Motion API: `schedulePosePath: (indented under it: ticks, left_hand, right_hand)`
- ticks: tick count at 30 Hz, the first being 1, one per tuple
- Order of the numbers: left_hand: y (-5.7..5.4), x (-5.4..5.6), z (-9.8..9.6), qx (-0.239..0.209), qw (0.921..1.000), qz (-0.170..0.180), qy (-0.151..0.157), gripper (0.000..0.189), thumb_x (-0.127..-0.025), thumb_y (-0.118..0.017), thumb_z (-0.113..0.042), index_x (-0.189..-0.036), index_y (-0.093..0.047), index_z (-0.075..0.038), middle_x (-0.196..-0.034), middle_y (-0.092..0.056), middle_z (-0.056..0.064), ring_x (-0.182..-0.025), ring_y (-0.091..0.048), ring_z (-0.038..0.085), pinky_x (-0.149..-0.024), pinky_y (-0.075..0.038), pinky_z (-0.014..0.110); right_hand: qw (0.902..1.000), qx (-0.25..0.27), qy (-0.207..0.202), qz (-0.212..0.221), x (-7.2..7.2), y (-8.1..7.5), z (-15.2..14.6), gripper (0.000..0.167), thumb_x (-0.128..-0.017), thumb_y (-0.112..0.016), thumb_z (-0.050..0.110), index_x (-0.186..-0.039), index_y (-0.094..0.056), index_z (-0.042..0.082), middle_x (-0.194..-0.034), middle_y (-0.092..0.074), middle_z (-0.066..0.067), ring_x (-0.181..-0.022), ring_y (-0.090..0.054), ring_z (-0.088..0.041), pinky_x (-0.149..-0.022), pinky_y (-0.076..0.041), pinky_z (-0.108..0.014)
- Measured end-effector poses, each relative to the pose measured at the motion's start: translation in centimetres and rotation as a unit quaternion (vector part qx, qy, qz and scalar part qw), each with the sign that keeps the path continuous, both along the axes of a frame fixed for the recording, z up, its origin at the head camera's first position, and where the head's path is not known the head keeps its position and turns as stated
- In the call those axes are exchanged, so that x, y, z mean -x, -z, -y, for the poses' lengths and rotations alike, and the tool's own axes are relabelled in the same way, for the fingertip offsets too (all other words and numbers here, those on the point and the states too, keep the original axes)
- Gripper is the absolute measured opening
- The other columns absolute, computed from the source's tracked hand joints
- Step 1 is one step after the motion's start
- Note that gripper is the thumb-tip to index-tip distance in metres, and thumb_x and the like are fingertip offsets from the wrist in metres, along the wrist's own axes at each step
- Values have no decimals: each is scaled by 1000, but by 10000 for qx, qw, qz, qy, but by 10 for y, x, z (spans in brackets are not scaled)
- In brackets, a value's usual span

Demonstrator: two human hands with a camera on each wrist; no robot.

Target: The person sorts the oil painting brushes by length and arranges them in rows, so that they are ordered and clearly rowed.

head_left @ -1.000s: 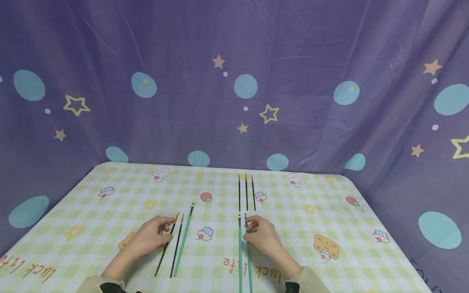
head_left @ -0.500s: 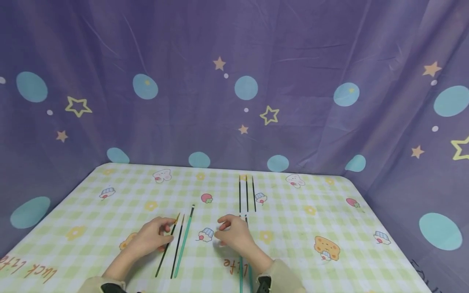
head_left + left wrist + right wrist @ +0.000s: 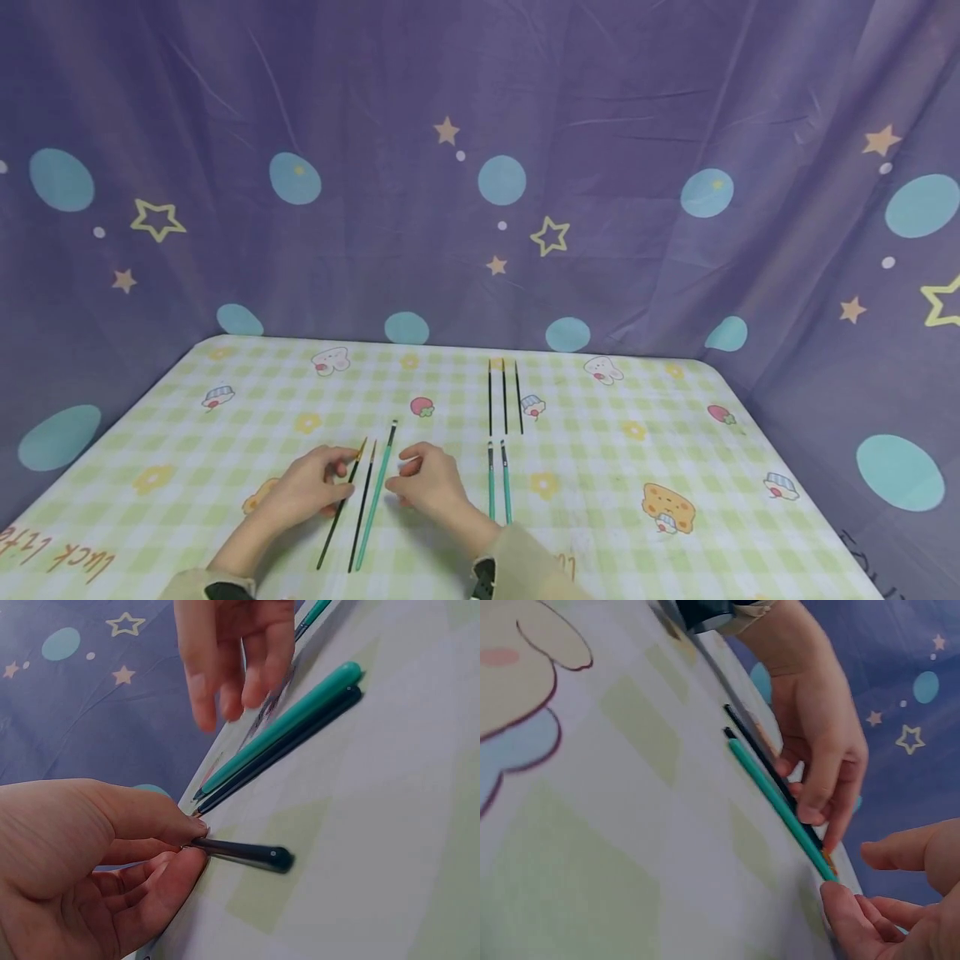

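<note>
My left hand (image 3: 307, 483) holds a black-handled paintbrush (image 3: 331, 531) with a golden tip. In the left wrist view, thumb and fingertips pinch its dark handle (image 3: 247, 853). Just right of it lie a second black paintbrush (image 3: 361, 517) and a teal paintbrush (image 3: 378, 496), side by side. Right at the teal brush is my right hand (image 3: 431, 482), coming from the other side. The right wrist view has its thumb and fingers (image 3: 847, 919) spread apart, with the teal brush (image 3: 780, 806) ending near the fingertips and nothing gripped between them.
Three thin black paintbrushes (image 3: 505, 400) lie in a row farther back. Two teal paintbrushes (image 3: 492, 487) lie in front of them, their lower ends hidden by the right sleeve (image 3: 528, 567). A checked cloth (image 3: 607, 533) covers the table, with a purple curtain (image 3: 615, 275) behind.
My right hand has left the two teal brushes at the right and moved left across the cloth to the single teal brush. The left hand stays on its black brush.
</note>
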State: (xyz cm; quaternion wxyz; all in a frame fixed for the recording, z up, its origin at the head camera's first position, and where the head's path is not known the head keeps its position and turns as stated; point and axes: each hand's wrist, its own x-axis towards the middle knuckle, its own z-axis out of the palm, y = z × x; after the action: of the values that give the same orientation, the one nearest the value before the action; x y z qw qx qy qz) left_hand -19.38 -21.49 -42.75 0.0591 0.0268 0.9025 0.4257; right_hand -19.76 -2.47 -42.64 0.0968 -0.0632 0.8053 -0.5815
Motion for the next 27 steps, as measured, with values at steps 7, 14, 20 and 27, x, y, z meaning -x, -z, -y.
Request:
schedulePosePath:
  ticks: [7,14,20,27]
  left_hand:
    - [1,0,0,31,10000,-6,26,49,-76,-67,-5,-123,-53,2,-87,-48,6,-52,-49,15,-45,-50,29]
    - [1,0,0,-8,10000,44,43,48,-78,-66,-4,-123,-53,1,-86,-48,6,-49,-48,16,-45,-49,30]
    - [1,1,-1,13,10000,88,23,48,-77,-67,-5,-123,-53,1,-86,-48,6,-51,-47,16,-45,-50,29]
    - [1,2,0,63,10000,72,-7,50,-76,-67,-5,-123,-53,1,-86,-48,5,-52,-47,15,-45,-50,29]
  right_hand:
    - [9998,82,135,-72,1,5,19,38,-72,-73,5,-106,-58,0,-79,-56,-3,-50,-60,-14,-46,-51,-22]
    - [9959,-723,482,-237,3,4,30,41,-70,-77,10,-105,-57,3,-76,-54,1,-43,-55,-10,-44,-46,-21]
    - [9862,-1507,494,-476,3,1,32,47,-65,-80,11,-105,-57,2,-72,-53,3,-46,-52,-8,-48,-44,-19]
    - [9734,-2124,330,-796,4,-1,30,49,-61,-81,11,-106,-62,2,-72,-53,3,-65,-50,-11,-57,-46,-20]
